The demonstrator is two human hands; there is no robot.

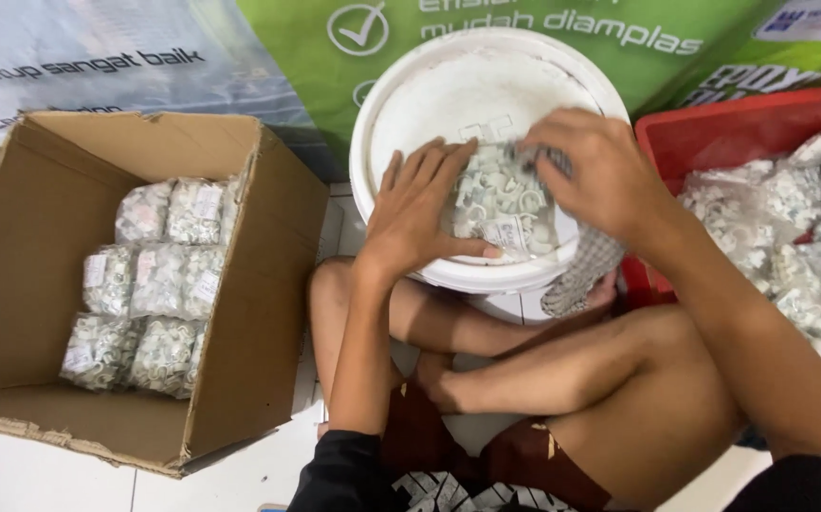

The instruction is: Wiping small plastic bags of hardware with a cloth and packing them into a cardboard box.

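A person sits cross-legged on a white tiled floor (268,474), both hands on a clear plastic bag of small white clips (503,204) that rests on the lid of an upturned white bucket (448,95). The left hand (420,213) lies flat on the bag's left side, fingers spread and pressing down. The right hand (595,171) curls over the bag's top right corner, fingers pinching the plastic. To the left, an open cardboard box (41,275) holds rows of similar filled bags (150,289). To the right, a red crate (714,128) holds a loose heap of more bags (799,228).
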